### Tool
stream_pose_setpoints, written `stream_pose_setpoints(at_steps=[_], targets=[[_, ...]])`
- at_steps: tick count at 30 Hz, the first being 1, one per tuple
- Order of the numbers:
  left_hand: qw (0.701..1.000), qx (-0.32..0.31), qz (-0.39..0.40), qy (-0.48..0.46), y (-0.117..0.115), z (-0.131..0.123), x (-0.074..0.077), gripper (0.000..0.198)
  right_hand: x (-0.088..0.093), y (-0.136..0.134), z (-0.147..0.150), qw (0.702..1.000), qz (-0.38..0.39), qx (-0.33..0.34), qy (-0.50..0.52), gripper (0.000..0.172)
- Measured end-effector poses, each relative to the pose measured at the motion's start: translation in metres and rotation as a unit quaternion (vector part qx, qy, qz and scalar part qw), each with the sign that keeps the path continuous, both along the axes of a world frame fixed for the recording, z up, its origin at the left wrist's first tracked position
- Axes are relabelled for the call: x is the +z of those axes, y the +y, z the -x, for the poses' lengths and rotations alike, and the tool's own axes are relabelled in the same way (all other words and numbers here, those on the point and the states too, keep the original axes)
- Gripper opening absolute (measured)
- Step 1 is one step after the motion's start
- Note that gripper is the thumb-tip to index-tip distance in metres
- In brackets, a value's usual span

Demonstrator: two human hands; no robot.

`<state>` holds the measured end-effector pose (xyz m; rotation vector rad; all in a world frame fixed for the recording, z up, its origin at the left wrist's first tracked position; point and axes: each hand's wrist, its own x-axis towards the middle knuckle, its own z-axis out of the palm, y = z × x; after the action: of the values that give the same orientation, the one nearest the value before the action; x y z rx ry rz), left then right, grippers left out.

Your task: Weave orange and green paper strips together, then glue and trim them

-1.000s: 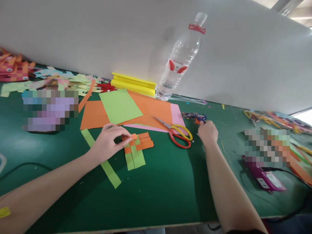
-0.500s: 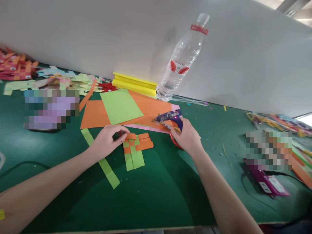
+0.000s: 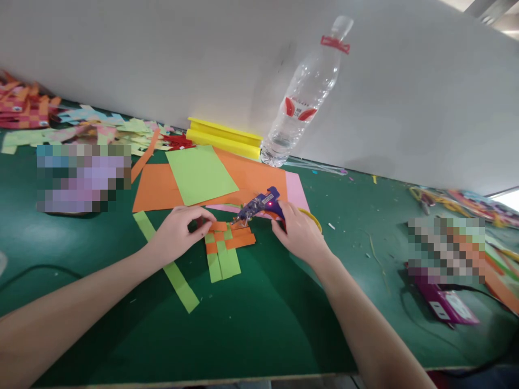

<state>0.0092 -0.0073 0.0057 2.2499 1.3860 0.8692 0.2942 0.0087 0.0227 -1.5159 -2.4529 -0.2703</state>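
Observation:
In my right hand is a blue hot glue gun, its red light lit and its nozzle pointing left. The nozzle tip is close to the upper edge of a small woven piece of orange and green paper strips; I cannot tell whether they touch. My left hand pinches a short orange strip end at the top left of this weave. A loose green paper strip lies slantwise, passing under my left wrist. Partly behind my right hand shows a yellow ring-shaped rim.
Behind the hands lie orange sheets, a green sheet and a pink sheet. A clear bottle stands beside a yellow folded strip. Paper scraps heap at back left. A purple power strip sits at right.
My right hand has lifted the glue gun away from the red and yellow round thing and brought it left, to the woven paper. My left hand keeps its pinch in place.

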Motion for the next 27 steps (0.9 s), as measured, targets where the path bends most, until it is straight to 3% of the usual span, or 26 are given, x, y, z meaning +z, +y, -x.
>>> stream_pose_setpoints(at_steps=[16,27], targets=[[1.0,-0.004,0.013,0.003,0.0,-0.0009,0.0019,0.019,-0.0014,0.0002,-0.0003,1.0,0.002,0.021,-0.012,0.041],[0.999,0.001,0.034,0.006,-0.0026,-0.0019,0.004,0.02,0.0005,-0.0026,0.0001,0.997,-0.052,0.024,-0.043,0.04]])
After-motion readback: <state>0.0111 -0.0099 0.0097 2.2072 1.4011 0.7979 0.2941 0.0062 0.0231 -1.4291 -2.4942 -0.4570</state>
